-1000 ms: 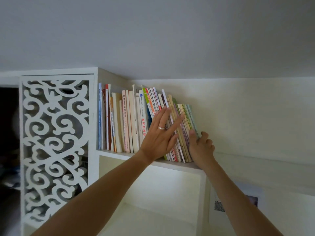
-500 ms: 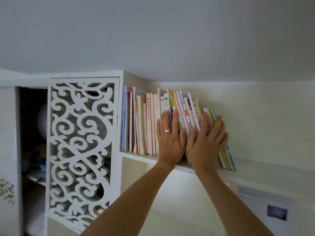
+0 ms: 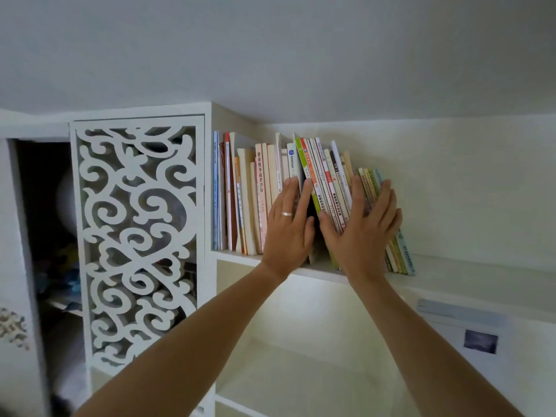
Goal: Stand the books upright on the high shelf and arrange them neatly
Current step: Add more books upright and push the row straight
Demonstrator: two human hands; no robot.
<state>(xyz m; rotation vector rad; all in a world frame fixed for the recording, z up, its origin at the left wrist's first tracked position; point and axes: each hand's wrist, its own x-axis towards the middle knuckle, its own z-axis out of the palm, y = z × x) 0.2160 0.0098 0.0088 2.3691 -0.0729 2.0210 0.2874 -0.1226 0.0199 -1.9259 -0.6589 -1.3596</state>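
From the head camera, your left hand (image 3: 288, 227) lies flat, fingers straight, on the upright paperbacks (image 3: 261, 194), its grip holding nothing; your right hand (image 3: 365, 227) presses open-palmed against the leaning books (image 3: 323, 176) on the high shelf (image 3: 451, 275), grip likewise loose; I judge the dark gap between the two groups is the trouble; push the leaning spines leftward from low down, keeping the left palm as a stop.

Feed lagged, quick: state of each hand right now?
Left hand: open, fingers straight against the books.
Right hand: open, flat on the leaning books.
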